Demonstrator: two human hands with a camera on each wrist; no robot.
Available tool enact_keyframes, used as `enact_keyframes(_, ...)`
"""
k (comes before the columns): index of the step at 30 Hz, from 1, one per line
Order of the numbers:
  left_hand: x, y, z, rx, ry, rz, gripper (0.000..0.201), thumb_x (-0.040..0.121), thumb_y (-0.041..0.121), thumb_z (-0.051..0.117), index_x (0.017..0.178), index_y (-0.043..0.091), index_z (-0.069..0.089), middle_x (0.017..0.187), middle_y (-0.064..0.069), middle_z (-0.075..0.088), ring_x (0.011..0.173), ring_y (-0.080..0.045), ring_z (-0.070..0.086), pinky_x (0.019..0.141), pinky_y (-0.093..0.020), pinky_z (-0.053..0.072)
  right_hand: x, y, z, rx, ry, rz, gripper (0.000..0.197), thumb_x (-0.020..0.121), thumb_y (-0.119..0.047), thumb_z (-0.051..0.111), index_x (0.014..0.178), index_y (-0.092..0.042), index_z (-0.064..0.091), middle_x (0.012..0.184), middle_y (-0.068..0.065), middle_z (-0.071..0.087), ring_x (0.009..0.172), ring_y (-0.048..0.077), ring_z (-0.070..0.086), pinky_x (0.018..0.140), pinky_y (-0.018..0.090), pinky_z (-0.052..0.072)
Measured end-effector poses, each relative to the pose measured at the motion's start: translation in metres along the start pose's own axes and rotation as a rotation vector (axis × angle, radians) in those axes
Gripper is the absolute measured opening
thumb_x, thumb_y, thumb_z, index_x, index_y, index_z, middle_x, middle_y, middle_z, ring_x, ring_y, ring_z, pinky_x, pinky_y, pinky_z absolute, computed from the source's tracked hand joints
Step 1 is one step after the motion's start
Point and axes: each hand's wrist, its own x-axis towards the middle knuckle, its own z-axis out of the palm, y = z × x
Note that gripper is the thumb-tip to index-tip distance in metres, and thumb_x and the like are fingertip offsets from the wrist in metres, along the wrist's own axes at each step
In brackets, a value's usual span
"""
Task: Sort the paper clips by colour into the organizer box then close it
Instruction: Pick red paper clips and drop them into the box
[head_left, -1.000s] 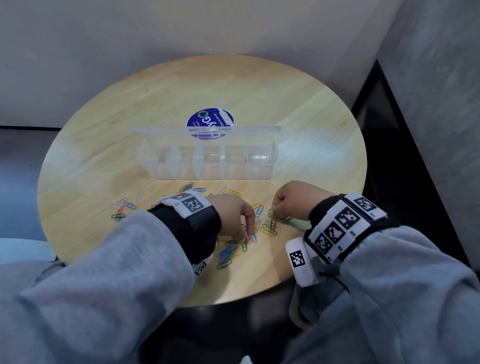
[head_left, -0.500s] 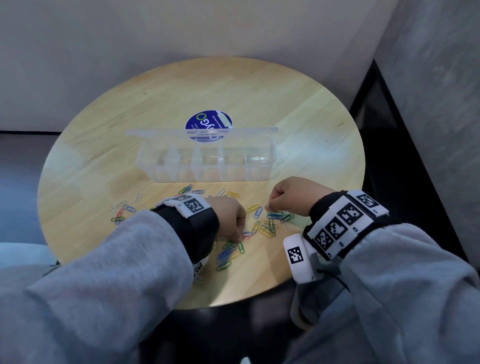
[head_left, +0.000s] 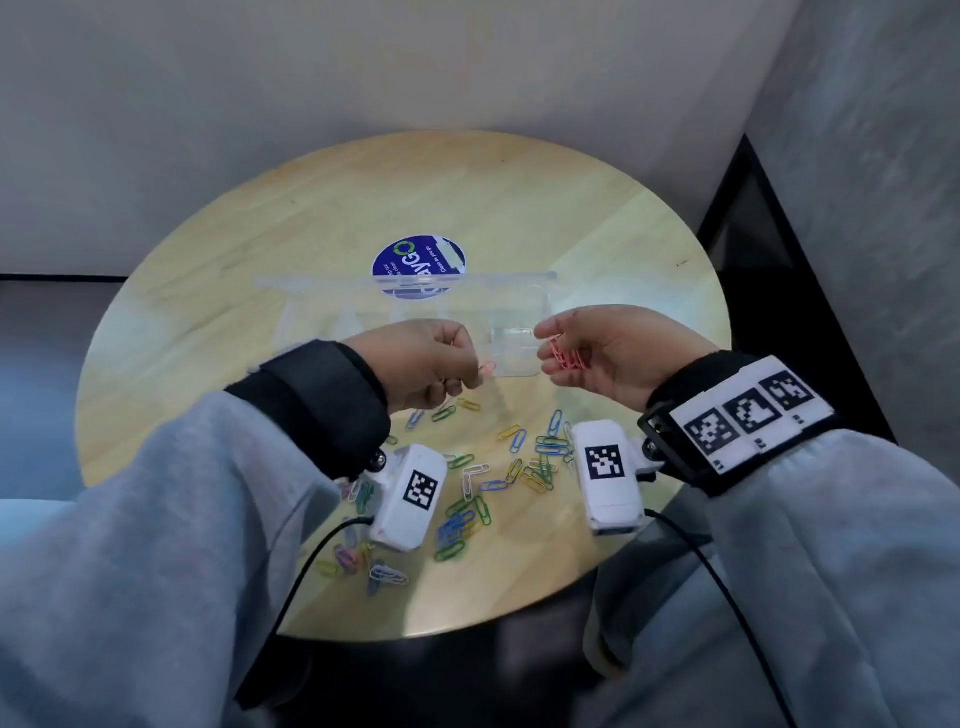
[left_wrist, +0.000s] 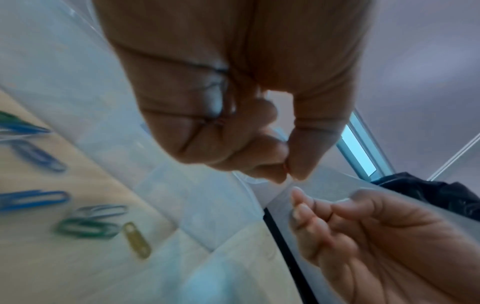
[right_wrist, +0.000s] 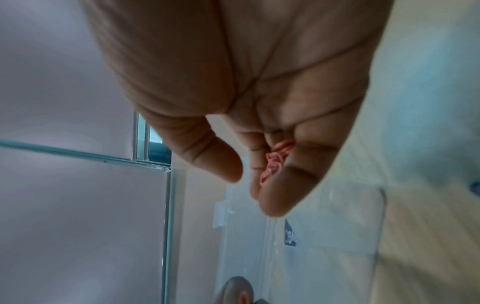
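Observation:
The clear organizer box (head_left: 332, 332) stands open on the round table, its lid (head_left: 322, 283) raised at the back. My left hand (head_left: 475, 376) hovers in front of the box's right end and pinches one pink paper clip (head_left: 488, 369) between thumb and forefinger; in the left wrist view the pinch (left_wrist: 288, 172) is tight and the clip barely shows. My right hand (head_left: 550, 348) faces it, palm up. Its fingers curl round several pink clips (head_left: 563, 358), which show in the right wrist view as pink clips (right_wrist: 275, 162). Loose mixed-colour clips (head_left: 498, 467) lie below both wrists.
The wooden table (head_left: 597, 249) carries a blue round sticker (head_left: 415, 257) behind the box. More clips (head_left: 384, 571) lie near the table's front edge. A grey wall stands behind, and a dark gap (head_left: 769, 249) runs along the table's right.
Both hands have risen from the clip pile towards the box's right end. The right hand has turned palm up with pink clips in it. The left now pinches a pink clip.

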Motion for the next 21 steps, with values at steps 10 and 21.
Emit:
enact_keyframes(10,0.026,0.035,0.003,-0.28,0.046,-0.015,0.026,0.092,-0.005,0.04,0.085,0.009,0.061,0.072,-0.004,0.048,0.047,-0.006,0.051,0.04,-0.009,0.043,0.024,-0.004,0.003,0.409,0.057,-0.06,0.031,0.084,0.011,0.028,0.106,0.005,0.05,0.097,0.021,0.05,0.079,0.025,0.056,0.061,0.02,0.055)
enact_keyframes(21,0.04,0.032,0.022,-0.512,0.125,0.005,0.035,0.093,-0.005,0.04,0.128,-0.001,0.047,0.098,-0.01,0.054,0.088,-0.016,0.055,0.077,-0.021,0.049,0.026,-0.002,0.007,0.388,0.085,-0.079,0.044,0.089,0.009,0.031,0.132,0.011,0.041,0.146,0.029,0.033,0.138,0.037,0.034,0.106,0.032,0.039)
